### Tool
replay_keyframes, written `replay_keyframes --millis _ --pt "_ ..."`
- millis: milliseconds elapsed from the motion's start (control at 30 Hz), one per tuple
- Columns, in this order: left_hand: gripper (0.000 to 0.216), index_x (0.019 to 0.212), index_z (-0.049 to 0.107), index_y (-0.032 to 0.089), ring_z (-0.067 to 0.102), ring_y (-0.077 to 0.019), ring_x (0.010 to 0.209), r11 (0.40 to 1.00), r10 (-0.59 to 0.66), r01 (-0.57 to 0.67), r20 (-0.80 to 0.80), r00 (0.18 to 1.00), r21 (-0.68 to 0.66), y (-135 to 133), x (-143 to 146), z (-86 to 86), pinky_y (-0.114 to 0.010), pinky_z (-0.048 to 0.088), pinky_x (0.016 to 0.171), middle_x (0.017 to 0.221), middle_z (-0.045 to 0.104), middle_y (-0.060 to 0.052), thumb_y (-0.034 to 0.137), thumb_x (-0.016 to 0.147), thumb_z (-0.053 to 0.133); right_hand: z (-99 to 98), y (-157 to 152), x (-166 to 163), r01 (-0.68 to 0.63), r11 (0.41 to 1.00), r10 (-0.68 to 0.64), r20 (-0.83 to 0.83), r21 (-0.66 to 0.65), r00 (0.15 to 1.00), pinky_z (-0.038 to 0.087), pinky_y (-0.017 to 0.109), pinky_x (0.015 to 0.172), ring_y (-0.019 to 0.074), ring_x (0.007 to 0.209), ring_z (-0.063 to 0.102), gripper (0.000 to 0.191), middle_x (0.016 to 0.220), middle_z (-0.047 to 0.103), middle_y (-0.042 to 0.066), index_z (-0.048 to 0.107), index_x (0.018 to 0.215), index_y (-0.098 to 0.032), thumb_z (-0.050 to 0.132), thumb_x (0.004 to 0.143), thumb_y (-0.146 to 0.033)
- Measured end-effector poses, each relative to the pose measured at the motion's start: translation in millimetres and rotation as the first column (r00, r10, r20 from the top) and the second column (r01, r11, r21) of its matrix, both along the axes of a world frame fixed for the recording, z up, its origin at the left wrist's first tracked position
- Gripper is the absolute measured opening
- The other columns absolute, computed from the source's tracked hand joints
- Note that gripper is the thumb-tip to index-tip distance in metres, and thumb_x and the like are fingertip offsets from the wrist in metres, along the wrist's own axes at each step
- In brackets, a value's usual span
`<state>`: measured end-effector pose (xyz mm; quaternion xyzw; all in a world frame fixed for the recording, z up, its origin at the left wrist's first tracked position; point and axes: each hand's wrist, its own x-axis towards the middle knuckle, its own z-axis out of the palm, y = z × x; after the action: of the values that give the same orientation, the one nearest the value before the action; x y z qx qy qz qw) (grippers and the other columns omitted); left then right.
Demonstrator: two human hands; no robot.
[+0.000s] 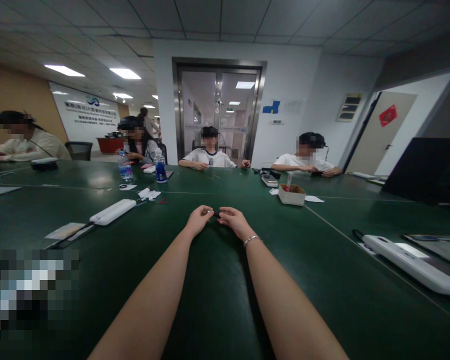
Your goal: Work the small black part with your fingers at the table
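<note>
Over the middle of the green table [213, 280], both my hands are stretched forward with their fingertips almost meeting. A small, thin dark object [216, 215] spans the gap between them; its kind is too small to make out. My left hand [199, 221] is closed in a pinch at the object's left end, where a tiny bright spot shows by the fingertips. At the other end, my right hand [235, 222] pinches it between thumb and fingers. A silver bracelet [252, 240] circles the right wrist. The fingers hide part of the object.
Left of my hands lie a white power bank [113, 212] and paper scraps [149, 194]. Beyond stand two bottles [125, 167]. A small open box [292, 195] is ahead right, and a long white device [412, 265] lies far right. Several people sit across the table.
</note>
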<state>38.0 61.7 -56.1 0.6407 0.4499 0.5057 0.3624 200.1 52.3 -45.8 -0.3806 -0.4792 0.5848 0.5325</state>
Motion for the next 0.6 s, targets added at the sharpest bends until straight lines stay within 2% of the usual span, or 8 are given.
replay_keyframes --millis 100,267,433,600 --pt "0.021 0.085 0.059 0.014 0.057 -0.0136 0.067 1.0 -0.011 0.01 0.058 0.998 0.015 2.7 0.3 -2.7 -0.028 0.047 0.066 0.076 0.061 -0.004 0.028 0.069 0.063 -0.3 1.0 0.9 -0.008 1.0 0.008 -0.004 -0.01 1.0 0.054 0.017 0.056 0.0098 0.058 0.063 0.019 0.076 0.064 0.004 0.061 0.089 -0.011 0.06 0.073 -0.001" --pt "0.021 0.085 0.062 0.015 0.06 -0.0157 0.081 0.997 -0.042 0.038 0.053 0.998 0.072 6.0 -3.3 -4.6 -0.032 0.046 0.081 0.085 0.064 -0.006 0.022 0.066 0.067 -2.4 4.0 1.4 -0.012 1.0 0.012 0.001 -0.022 1.0 0.054 0.017 0.054 0.01 0.057 0.063 0.016 0.072 0.065 0.004 0.06 0.09 -0.01 0.062 0.075 -0.004" --pt "0.023 0.085 0.062 0.014 0.06 -0.0161 0.081 0.995 -0.091 0.089 0.045 0.995 0.046 0.2 -5.9 2.2 -0.035 0.046 0.083 0.086 0.065 -0.007 0.017 0.064 0.068 -3.6 5.9 1.3 0.0 1.0 0.002 0.097 -0.016 0.995 0.051 0.016 0.047 0.0102 0.05 0.061 0.009 0.062 0.063 0.005 0.059 0.086 -0.008 0.061 0.08 -0.014" --pt "0.026 0.09 0.061 0.014 0.061 -0.0164 0.081 0.994 -0.104 0.106 0.066 0.992 -0.017 -3.5 -6.3 5.0 -0.033 0.048 0.079 0.089 0.065 -0.008 0.029 0.069 0.065 -2.9 6.0 1.7 -0.016 1.0 0.019 0.129 -0.024 0.991 0.052 0.016 0.047 0.0105 0.051 0.062 0.012 0.064 0.064 0.007 0.058 0.084 -0.008 0.063 0.08 -0.017"
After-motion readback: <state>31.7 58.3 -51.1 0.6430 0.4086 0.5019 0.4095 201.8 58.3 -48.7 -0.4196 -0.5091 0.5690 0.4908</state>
